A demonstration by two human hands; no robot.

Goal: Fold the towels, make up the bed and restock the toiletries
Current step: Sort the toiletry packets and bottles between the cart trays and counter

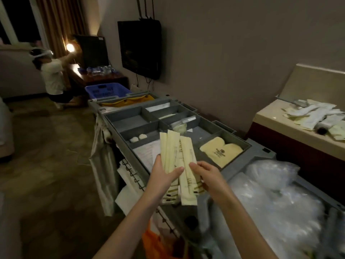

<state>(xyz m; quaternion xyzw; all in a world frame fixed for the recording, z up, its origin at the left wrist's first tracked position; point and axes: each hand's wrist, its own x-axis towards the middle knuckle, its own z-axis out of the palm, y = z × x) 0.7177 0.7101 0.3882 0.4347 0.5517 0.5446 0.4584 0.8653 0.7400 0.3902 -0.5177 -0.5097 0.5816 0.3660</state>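
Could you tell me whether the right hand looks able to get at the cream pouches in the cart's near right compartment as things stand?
Probably yes: the cream pouches lie uncovered in an open compartment just beyond the right hand. That hand is busy pinching the long sachets, so it would need to release them first.

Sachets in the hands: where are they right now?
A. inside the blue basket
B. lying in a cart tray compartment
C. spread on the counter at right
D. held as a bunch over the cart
D: the left hand and right hand grip the long cream sachets above the cart.
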